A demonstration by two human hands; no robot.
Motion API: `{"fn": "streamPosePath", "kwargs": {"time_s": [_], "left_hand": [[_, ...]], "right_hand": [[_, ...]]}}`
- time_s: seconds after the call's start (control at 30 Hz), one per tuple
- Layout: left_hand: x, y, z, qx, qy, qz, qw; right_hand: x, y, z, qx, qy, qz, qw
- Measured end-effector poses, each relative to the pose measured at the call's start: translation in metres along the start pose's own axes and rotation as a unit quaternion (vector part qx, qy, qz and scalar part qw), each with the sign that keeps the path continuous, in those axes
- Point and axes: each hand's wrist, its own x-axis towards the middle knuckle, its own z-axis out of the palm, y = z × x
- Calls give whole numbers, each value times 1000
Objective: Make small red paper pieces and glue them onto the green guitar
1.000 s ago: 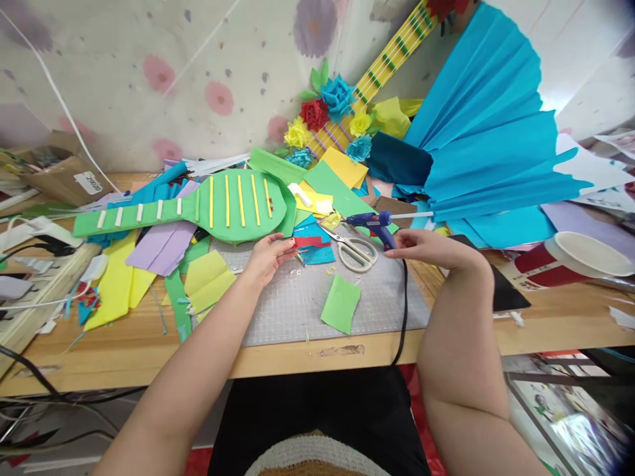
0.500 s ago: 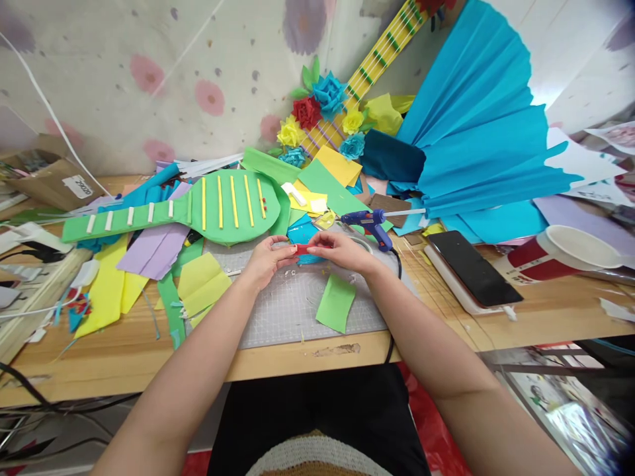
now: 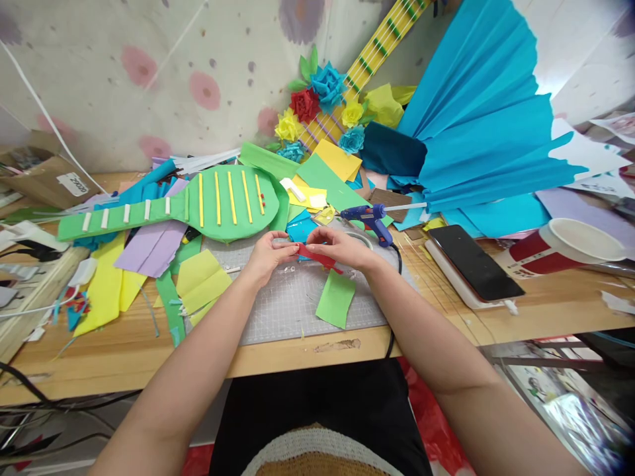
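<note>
My left hand (image 3: 268, 258) and my right hand (image 3: 340, 249) meet above the grey cutting mat (image 3: 278, 311). Between their fingertips they pinch a small strip of red paper (image 3: 320, 256), part of which hangs below my right fingers. A light green paper piece (image 3: 336, 299) lies on the mat just below my right hand. Behind the hands are blue paper scraps (image 3: 301, 228). The blue glue gun (image 3: 370, 219) lies to the right of them, and a green paper guitar shape (image 3: 233, 203) with yellow strips lies to the left.
At the right are a phone (image 3: 473, 264) and a paper cup (image 3: 560, 248). A large blue pleated paper (image 3: 476, 112) stands behind, near a yellow guitar with paper flowers (image 3: 327, 89). Purple (image 3: 151, 248) and yellow paper (image 3: 104, 284) lie left. The glue gun's cable hangs over the table edge.
More of the red paper now shows, extending down and right beneath my right fingers. Both hands stay in nearly the same place, and the view has shifted slightly.
</note>
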Motion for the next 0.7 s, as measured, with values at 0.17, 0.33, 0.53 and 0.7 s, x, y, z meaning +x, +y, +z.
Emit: {"fn": "streamPosePath", "kwargs": {"time_s": [0.17, 0.33, 0.53, 0.7], "left_hand": [[-2, 0, 1, 5, -10, -1, 1000], [-2, -1, 3, 21, 1, 7, 1000], [-2, -1, 4, 33, 5, 5, 999], [-2, -2, 3, 20, 4, 1, 1000]], "right_hand": [[4, 6, 1, 49, -27, 32, 998], [7, 11, 0, 62, -26, -14, 998], [6, 11, 2, 77, -47, -33, 995], [5, 8, 2, 80, -46, -27, 995]]}}
